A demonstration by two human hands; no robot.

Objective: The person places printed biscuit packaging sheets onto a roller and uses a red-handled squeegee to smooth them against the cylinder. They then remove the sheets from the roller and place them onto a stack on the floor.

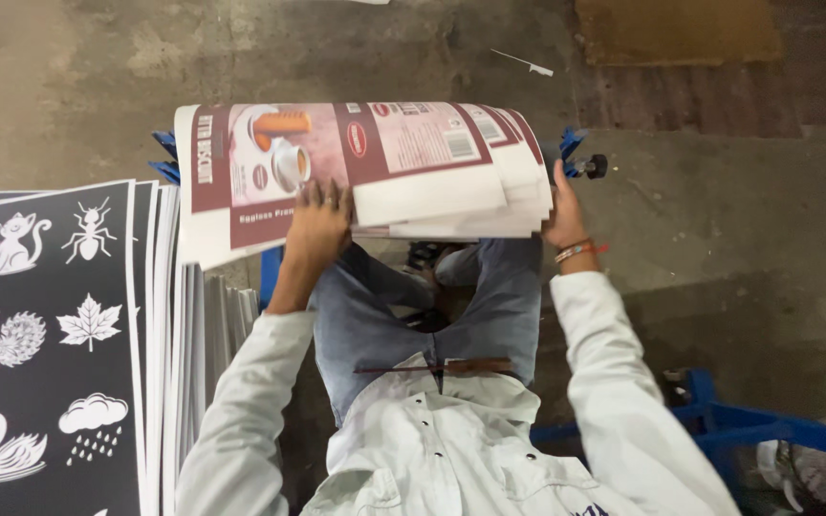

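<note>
I hold a thick stack of printed carton sheets (365, 158), maroon and white with a picture of a cup, curved across my lap. My left hand (317, 225) presses on the stack's near left part with fingers spread over the top sheet. My right hand (563, 215) grips the stack's right edge, where the fanned sheet ends show; a red thread bracelet is on that wrist. I sit in blue jeans and a white shirt, and a thin dark stick (432, 366) lies across my lap.
At the left stands a pile of black sheets (45, 334) printed with white animals, a leaf and a cloud. A blue metal frame (767, 425) is at the lower right, with blue parts behind the stack. The floor is bare concrete.
</note>
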